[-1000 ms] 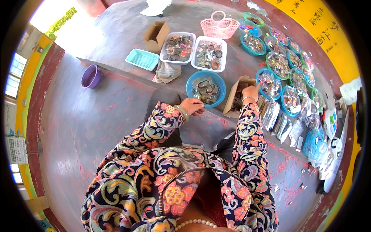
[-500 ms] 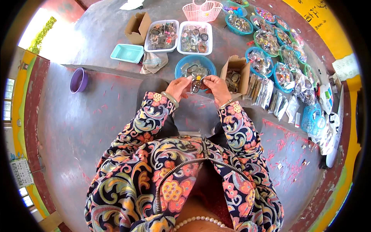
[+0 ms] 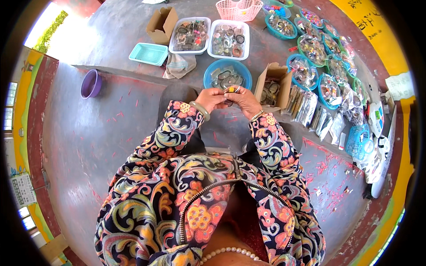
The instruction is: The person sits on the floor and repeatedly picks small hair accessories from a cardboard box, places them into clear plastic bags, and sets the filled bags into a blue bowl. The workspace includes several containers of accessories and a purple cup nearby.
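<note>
Both my hands meet just in front of a blue basin [image 3: 207, 81]. Between my fingertips is a small dark hair tie [image 3: 231, 90] with a yellow ornament, mostly covered by my fingers. My right hand [image 3: 246, 102] pinches it with thumb and forefinger. My left hand [image 3: 210, 99] is closed too, its fingertips pressed together against the hair tie's left side; exactly what they grip is partly hidden. In the basin lie clear packets and dark hair ties [image 3: 225, 75]. Right of the basin, an open cardboard box [image 3: 285, 91] holds more dark bands.
Two white trays [image 3: 172, 42] of hair accessories, a pink basket [image 3: 239, 11], a turquoise basket [image 3: 148, 54] and an empty carton [image 3: 161, 25] stand on the ledge beyond. Filled basins [image 3: 303, 72] and silvery packets [image 3: 303, 105] crowd the right. A purple basin [image 3: 91, 84] sits left.
My hands have drawn together, with the left moving right until its fingertips meet the right's. The hair tie is more covered now. The view has shifted slightly.
</note>
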Available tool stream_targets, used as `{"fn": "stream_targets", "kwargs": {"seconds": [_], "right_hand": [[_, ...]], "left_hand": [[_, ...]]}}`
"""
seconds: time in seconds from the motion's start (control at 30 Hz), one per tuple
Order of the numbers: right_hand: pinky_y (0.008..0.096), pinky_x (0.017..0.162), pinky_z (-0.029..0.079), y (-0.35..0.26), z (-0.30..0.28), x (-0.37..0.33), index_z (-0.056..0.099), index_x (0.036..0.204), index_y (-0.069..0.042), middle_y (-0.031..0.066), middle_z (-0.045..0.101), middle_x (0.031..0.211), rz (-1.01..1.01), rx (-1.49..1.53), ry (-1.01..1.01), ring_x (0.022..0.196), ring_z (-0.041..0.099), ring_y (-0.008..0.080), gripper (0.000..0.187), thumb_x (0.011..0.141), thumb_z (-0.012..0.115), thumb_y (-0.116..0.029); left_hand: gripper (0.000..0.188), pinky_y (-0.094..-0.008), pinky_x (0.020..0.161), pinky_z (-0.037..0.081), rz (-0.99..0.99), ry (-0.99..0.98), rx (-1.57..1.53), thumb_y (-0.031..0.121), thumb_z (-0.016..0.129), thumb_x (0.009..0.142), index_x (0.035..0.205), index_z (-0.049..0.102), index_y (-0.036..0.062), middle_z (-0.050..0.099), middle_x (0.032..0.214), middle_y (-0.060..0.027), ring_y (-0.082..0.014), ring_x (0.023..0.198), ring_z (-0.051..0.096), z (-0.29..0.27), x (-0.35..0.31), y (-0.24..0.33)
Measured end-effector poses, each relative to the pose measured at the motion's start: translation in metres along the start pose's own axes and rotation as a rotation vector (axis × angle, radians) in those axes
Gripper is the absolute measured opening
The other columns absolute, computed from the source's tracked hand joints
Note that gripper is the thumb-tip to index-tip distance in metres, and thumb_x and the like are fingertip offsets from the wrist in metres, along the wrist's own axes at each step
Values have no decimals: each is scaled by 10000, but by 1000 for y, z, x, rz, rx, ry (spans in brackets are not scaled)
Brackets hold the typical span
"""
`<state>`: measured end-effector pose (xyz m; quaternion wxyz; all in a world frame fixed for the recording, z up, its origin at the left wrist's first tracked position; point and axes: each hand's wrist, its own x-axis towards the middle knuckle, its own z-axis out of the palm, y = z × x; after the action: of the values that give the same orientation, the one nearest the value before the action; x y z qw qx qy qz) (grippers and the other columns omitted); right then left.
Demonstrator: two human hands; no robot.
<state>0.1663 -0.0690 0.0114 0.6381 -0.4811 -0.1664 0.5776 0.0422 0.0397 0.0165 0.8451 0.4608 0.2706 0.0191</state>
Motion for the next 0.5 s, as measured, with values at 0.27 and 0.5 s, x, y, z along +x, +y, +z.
{"fn": "stream_targets", "kwargs": {"seconds": [0.27,0.5], "right_hand": [[228,608,409,6,5,6,573,831,-26,29,581,738,-99,41,100,669,535,107,142,704,619,-70],[219,619,390,-4,9,4,578,839,-44,12,585,767,-3,-14,140,672,522,98,149,719,632,-115]], "left_hand": [[172,-269,729,483,15,-35,1,65,538,786,914,526,-51,573,865,-107,-197,802,586,-2,7,-6],[121,-238,649,484,21,83,36,77,540,788,852,533,-25,587,831,-102,-180,758,593,-4,8,-7]]}}
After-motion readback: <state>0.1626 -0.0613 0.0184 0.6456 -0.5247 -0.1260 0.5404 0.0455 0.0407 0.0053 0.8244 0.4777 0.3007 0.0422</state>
